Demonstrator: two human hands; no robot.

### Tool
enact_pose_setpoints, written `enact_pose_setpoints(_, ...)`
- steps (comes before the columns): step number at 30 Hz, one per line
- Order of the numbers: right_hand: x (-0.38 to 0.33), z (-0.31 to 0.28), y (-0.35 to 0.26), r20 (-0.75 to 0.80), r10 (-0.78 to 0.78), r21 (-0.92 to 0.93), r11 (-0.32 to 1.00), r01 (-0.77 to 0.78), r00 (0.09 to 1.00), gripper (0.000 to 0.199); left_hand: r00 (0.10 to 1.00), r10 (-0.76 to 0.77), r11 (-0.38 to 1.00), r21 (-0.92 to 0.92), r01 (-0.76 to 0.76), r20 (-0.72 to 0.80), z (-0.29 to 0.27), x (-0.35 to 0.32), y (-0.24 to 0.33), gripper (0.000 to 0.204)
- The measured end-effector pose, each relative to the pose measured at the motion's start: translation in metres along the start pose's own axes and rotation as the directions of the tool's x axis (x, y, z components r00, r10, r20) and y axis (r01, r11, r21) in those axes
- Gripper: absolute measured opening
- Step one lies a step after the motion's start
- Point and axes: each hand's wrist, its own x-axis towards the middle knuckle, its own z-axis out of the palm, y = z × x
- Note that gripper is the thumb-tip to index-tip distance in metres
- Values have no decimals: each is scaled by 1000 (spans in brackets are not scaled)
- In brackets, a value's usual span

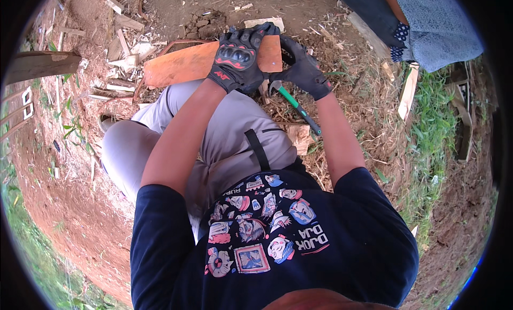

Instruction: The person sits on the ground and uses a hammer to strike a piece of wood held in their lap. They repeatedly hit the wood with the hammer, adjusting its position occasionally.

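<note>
Hands, two, gloved: left hand (235, 56) and right hand (303, 69) each grip one orange board (181, 64).

Person sat on bare dirt w/ wood scraps (125, 48) around. Left hand (238, 56), black glove, lay over an orange board (181, 64) resting across the knee; right hand (304, 69), also gloved, gripped the board's far end. Green-handled hammer (294, 104) lay on straw just beside the leg. Another person's skirt (433, 26) showed top right.
</note>
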Motion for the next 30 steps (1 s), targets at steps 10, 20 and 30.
enact_pose_setpoints(10, 1, 3, -14, -21, 32, -77, 996, -34, 999, 112, 1000, 2, 1000, 14, -2, 14, 0, -1, -1, 115)
enact_pose_setpoints(20, -22, -5, -35, -76, -17, -386, 923, -13, 997, 98, 1000, 21, 998, -51, -22, -19, 2, -2, -3, 114)
enact_pose_setpoints(30, -214, 0, 37, -46, 472, -882, 395, -258, 880, 34, 999, -26, 999, -40, 27, 37, -16, -6, 4, 119)
